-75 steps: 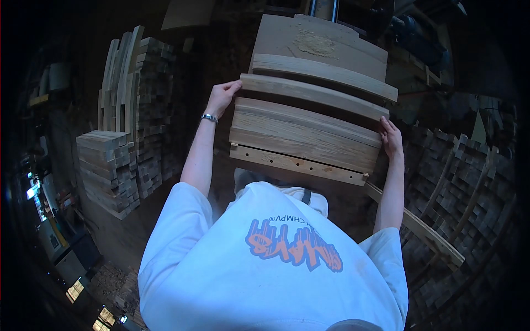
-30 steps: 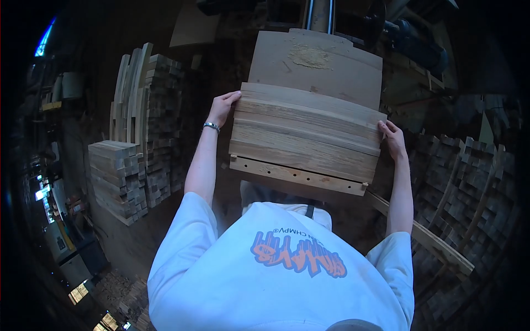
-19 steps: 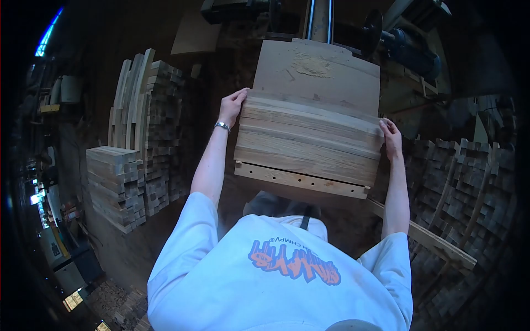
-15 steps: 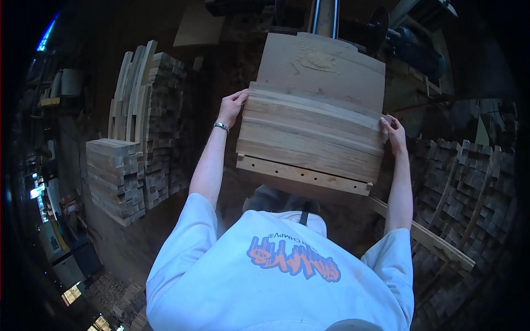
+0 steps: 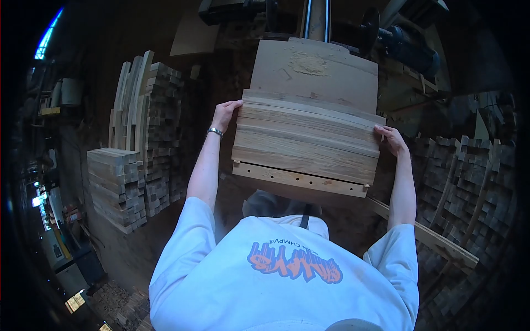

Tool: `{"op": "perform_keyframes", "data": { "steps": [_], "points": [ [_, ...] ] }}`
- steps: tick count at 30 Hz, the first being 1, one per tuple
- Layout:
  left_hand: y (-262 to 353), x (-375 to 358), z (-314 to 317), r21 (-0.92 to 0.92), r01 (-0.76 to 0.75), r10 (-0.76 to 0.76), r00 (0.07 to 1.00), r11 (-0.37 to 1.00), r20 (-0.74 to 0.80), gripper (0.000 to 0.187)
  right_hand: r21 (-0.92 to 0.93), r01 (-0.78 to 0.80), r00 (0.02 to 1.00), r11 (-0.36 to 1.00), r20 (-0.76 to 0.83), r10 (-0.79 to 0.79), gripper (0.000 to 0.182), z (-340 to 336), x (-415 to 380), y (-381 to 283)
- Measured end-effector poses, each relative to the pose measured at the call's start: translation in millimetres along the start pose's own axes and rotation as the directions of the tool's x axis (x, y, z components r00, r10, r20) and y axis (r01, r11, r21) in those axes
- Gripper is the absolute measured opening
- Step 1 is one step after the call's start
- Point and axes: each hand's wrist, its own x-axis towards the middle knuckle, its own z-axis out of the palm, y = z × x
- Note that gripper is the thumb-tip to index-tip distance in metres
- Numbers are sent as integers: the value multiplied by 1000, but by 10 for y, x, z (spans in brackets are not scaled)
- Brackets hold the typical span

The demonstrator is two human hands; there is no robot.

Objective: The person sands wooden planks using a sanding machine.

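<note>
Several wooden strips (image 5: 306, 132) lie side by side on a flat board in front of me, their long sides running left to right. At their left ends, my left hand (image 5: 225, 114) has its fingers bent together against a strip near the far edge. My right hand (image 5: 393, 139) pinches at the opposite ends, thumb and fingers partly hidden by the wood. Along the near side runs a pale wooden rail (image 5: 298, 179) with several dark holes. Beyond the strips, the bare panel (image 5: 342, 77) carries a small heap of sawdust (image 5: 309, 64).
Stacked wood blocks (image 5: 113, 179) and upright strips (image 5: 132, 99) stand at left. More stacked wood (image 5: 458, 187) is at right, with a long batten (image 5: 441, 240) beside it. A motor with a disc (image 5: 406, 47) and metal rails (image 5: 316, 21) lie beyond the panel.
My view has shifted slightly, so the strips and panel appear a little lower and further left. My right fingertips sit slightly nearer to me on the strip ends. Both hands stay at the wood.
</note>
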Motion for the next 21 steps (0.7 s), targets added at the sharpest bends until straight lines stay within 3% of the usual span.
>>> {"op": "perform_keyframes", "data": {
  "steps": [10, 12, 13, 14, 15, 16, 17, 18, 19, 20, 21],
  "points": [
    [-1, -54, 104, -152, 17, -29, 997, 988, -78, 25, -30, 11, 999, 999, -44, -13, 50, 121, -124, -109],
    [9, -47, 136, -160, 67, -87, 989, 985, -121, 24, -55, -35, 992, 998, -126, 28, 68, 197, -190, -148],
    [17, -50, 165, -214, 92, -117, 988, 972, -105, 24, -59, -31, 992, 998, -127, 23, 68, 260, -168, -111],
    [37, -72, 195, -219, 87, -113, 988, 972, -106, 24, -317, -5, 915, 949, -384, -124, 77, 350, -104, -29],
    [67, -80, 228, -175, 70, -100, 981, 982, -166, 24, -548, -54, 760, 835, -565, -321, 87, 384, -60, 22],
    [70, -98, 248, -132, 60, -89, 971, 989, -223, 25, -785, -46, 533, 618, -543, -649, 94, 647, -220, 41],
    [-18, -12, 237, 70, 32, -12, 963, 997, -271, 22, -895, 102, 398, 434, -363, -843, 90, 961, -487, -37],
    [22, -59, 323, 62, 26, -10, 967, 998, -255, 22, -858, 252, 449, 447, -305, -840, 88, 1410, -812, -167],
    [127, -184, 468, 342, -187, 312, 879, 921, -360, 25, -886, 279, 459, 371, -216, -862, 86, 1803, -811, 53],
    [259, -341, 648, 606, -325, 615, 702, 726, -360, 28, -848, 391, 487, 357, -138, -862, 83, 2190, -971, 119],
    [460, -560, 907, 668, -454, 740, 635, 589, -221, 35, -815, 433, 547, 384, -101, -831, 76, 2516, -1083, 180]
  ]
}}
